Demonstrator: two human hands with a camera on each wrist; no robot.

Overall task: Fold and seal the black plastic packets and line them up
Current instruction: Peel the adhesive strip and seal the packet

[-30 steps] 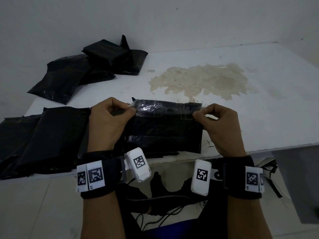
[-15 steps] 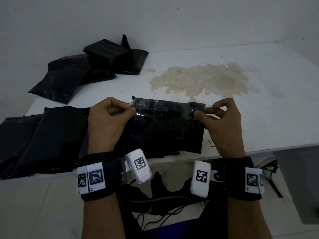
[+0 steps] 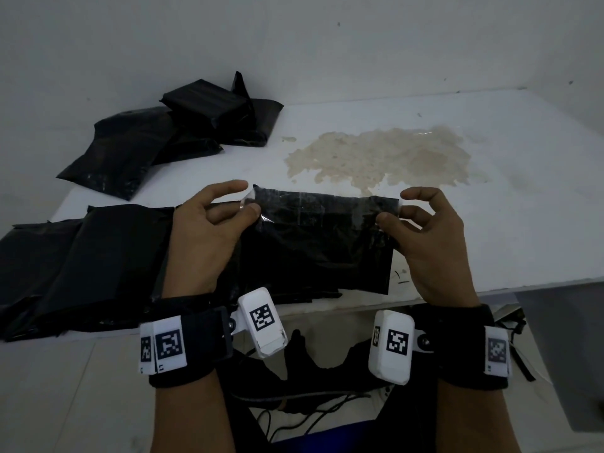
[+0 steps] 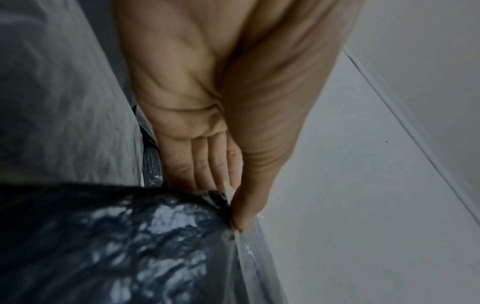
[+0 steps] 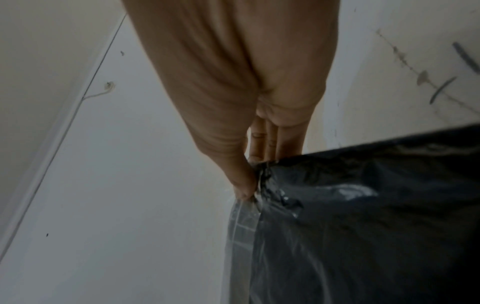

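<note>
A black plastic packet (image 3: 320, 246) is held just above the white table (image 3: 523, 230), near its front edge. A clear shiny strip (image 3: 327, 206) runs along its folded top edge. My left hand (image 3: 245, 198) pinches the top left corner, thumb in front, index finger lifted above it. My right hand (image 3: 394, 207) pinches the top right corner the same way. In the left wrist view the left hand (image 4: 228, 203) has its thumb on the packet (image 4: 116, 246) beside the clear film. In the right wrist view the right hand (image 5: 253, 176) grips the packet (image 5: 363, 216) at its corner.
A loose heap of black packets (image 3: 157, 142) lies at the back left by the wall. More black packets (image 3: 81, 263) are stacked at the left front edge, under my left wrist. A dried beige stain (image 3: 385, 158) marks the table's middle. Cables hang below the table.
Both index fingers have lifted off the top edge, leaving thumbs and lower fingers on the corners. The right hand has shifted slightly right, and the top edge is pulled straighter.
</note>
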